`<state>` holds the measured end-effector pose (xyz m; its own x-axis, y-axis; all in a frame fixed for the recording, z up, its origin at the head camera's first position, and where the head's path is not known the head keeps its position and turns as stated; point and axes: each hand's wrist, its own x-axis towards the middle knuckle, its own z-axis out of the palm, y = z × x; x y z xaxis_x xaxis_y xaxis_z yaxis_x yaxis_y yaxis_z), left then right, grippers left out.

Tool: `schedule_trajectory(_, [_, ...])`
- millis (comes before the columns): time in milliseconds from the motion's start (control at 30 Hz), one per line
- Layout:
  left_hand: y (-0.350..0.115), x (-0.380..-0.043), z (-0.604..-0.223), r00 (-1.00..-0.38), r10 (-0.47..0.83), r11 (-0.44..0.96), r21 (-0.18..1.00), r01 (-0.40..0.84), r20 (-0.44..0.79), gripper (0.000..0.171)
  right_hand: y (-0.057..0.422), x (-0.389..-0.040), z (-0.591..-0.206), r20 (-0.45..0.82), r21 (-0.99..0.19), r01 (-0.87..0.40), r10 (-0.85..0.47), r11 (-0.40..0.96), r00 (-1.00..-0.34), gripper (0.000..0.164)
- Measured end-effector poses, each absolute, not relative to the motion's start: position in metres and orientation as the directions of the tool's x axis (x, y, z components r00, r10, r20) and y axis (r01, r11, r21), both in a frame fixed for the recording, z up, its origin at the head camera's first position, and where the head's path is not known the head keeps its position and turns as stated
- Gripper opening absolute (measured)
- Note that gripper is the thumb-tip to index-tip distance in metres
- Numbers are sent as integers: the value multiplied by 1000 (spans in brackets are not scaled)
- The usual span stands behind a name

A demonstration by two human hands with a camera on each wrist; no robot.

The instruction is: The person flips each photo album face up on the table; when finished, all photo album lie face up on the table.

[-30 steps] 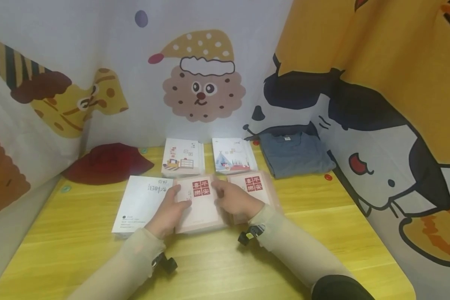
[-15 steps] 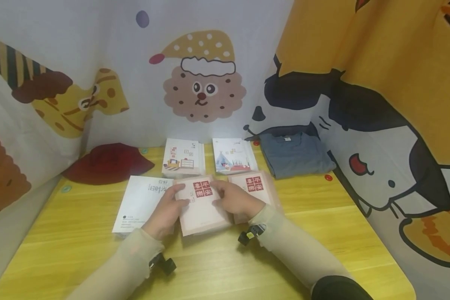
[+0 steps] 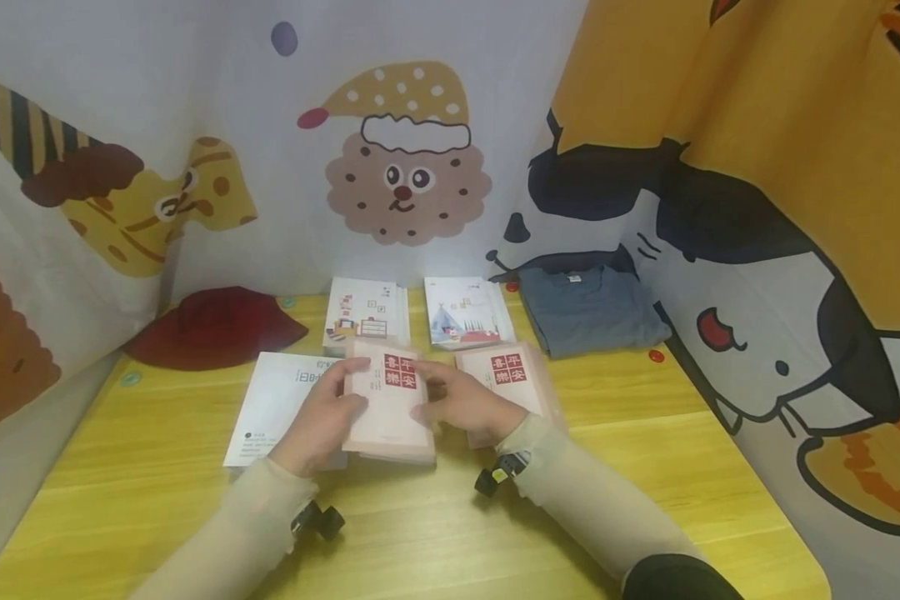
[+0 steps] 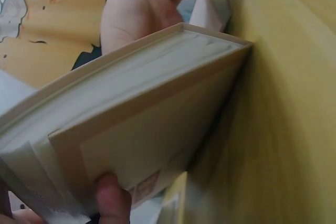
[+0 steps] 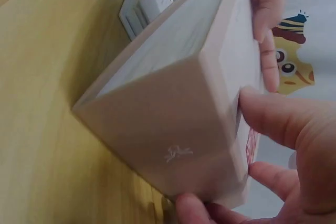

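Note:
A pink photo album point(image 3: 386, 421), with red square characters on its cover, is held tilted between both hands over the table's middle. My left hand point(image 3: 318, 425) grips its left, page-side edge, the thumb point(image 4: 113, 200) on the cover. At the spine side, my right hand point(image 3: 468, 400) holds it with the thumb point(image 5: 273, 119) on the cover and fingertips under the lower spine edge. In the right wrist view the spine point(image 5: 173, 124) shows a small white mark. A matching pink album point(image 3: 513, 379) lies to the right, partly behind my right hand. A white album point(image 3: 270, 417) lies left, partly covered by my left hand.
Two white illustrated albums, one left point(image 3: 367, 312) and one right point(image 3: 465, 308), lie at the back. A dark red hat point(image 3: 217, 329) sits back left, a folded grey-blue shirt point(image 3: 592, 308) back right. Printed curtains point(image 3: 270, 125) hang behind the yellow table point(image 3: 420, 533).
The held pink album was pulled slightly nearer, then lifted, tilted and shifted left. My left hand moved left with it; my right hand's fingers shifted left slightly.

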<state>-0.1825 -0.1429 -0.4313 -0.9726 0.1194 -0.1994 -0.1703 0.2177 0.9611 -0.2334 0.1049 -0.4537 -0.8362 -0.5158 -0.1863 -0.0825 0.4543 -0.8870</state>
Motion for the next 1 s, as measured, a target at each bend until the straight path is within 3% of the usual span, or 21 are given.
schedule_trajectory(167, [-147,-182,-423,-980,113,229,964,-137,-166,68,97,-231,-454,-121,-888,-138,-512,438,-850,79])
schedule_trajectory(300, [-147,-181,-418,-984,117,237,966,-101,-131,68,90,-226,-451,-33,-819,-258,-490,513,-871,66])
schedule_trajectory(500, [-143,-178,-413,-982,168,226,973,-47,-87,76,83,-217,-436,40,-791,-342,-514,508,-857,60])
schedule_trajectory(733, [-135,-179,-420,-964,265,93,996,18,-8,78,91,-214,-424,-6,-926,-197,-534,323,-846,69])
schedule_trajectory(867, [-130,-184,-431,-942,335,134,991,21,-25,77,97,-212,-420,-47,-960,-106,-519,261,-853,75])
schedule_trajectory(1000, [-127,-186,-440,-934,341,295,956,4,-101,78,104,-209,-418,-84,-939,-96,-490,330,-868,80])
